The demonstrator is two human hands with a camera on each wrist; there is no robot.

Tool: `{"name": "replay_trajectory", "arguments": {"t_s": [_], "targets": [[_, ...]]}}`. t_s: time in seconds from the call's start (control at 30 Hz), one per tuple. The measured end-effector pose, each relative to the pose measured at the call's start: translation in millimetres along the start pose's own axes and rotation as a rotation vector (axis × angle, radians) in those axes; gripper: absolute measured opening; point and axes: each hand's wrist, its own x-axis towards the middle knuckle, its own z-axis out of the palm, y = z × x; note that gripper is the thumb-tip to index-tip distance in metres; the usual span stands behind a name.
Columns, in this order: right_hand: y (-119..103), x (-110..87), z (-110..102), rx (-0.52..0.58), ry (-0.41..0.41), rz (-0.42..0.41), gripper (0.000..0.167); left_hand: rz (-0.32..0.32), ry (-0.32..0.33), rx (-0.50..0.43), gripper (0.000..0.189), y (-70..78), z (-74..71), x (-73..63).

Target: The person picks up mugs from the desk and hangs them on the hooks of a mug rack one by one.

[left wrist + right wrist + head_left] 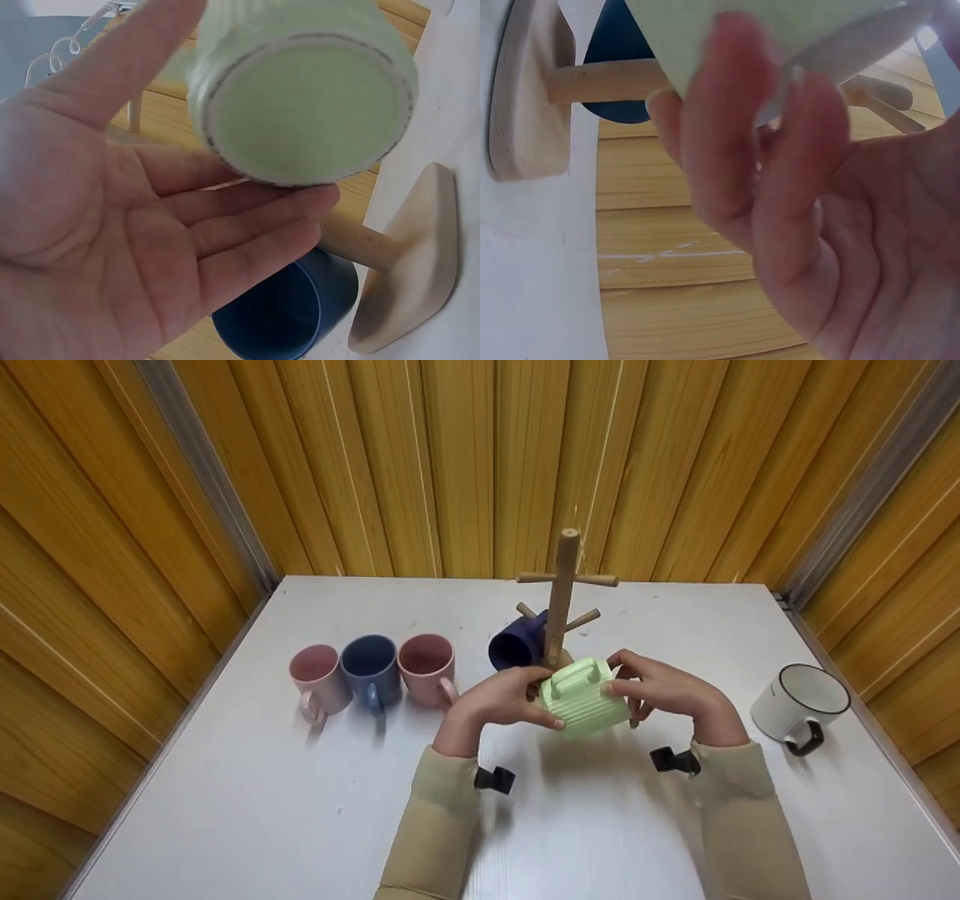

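A light green ribbed mug [585, 709] is held on its side above the table, its handle upward. My left hand [499, 701] grips the base end, thumb on the near side and fingers behind. In the left wrist view the round underside of the mug [307, 112] faces that palm. At the other end my right hand [664, 682] holds the mug near its rim, with bent fingers [731, 127] against it in the right wrist view. Just behind stands a wooden mug tree [562, 600] with several pegs. A dark blue mug [514, 646] hangs tilted at its lower left.
To the left, a pink mug [322, 682], a blue mug [371, 679] and another pink mug [429, 675] stand upright in a row. A white mug [791, 709] with a black handle is at the right. Wood-patterned walls [465, 465] surround the white table [300, 810].
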Motion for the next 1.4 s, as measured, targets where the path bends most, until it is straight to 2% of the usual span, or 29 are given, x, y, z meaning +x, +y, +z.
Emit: {"name": "replay_trajectory", "arguments": {"t_s": [0.13,0.27,0.5,0.6,0.77,0.97,1.1,1.27,1.4], "targets": [[1,11.1,3,0.039,0.007,0.051,0.052,-0.043,0.006,-0.051,0.049,-8.8,-0.3,3.7],[3,22.7,8,0.078,0.036,0.096,0.054,-0.127,0.008,-0.122,0.049,-19.6,0.4,7.7],[11,38.3,19,0.135,0.134,0.211,0.069,-0.285,0.095,-0.219,0.047,-33.2,6.4,12.6],[13,44.7,23,0.149,0.17,0.248,0.073,-0.328,0.115,-0.356,0.042,-36.6,9.0,14.5],[16,50.8,27,0.136,0.19,0.282,0.078,-0.361,0.112,-0.589,0.037,-38.2,13.4,17.6],[17,53.7,29,0.152,0.202,0.308,0.084,-0.392,0.143,-0.606,0.033,-37.4,15.0,18.5],[20,55.6,31,0.192,0.201,0.315,0.077,-0.415,0.151,-0.591,0.032,-37.3,13.6,17.7],[19,55.7,33,0.243,0.146,0.331,0.068,-0.462,0.158,-0.6,0.032,-38.4,10.2,15.2],[17,53.6,33,0.253,0.087,0.349,0.076,-0.483,0.163,-0.605,0.032,-38.3,7.1,12.0]]}}
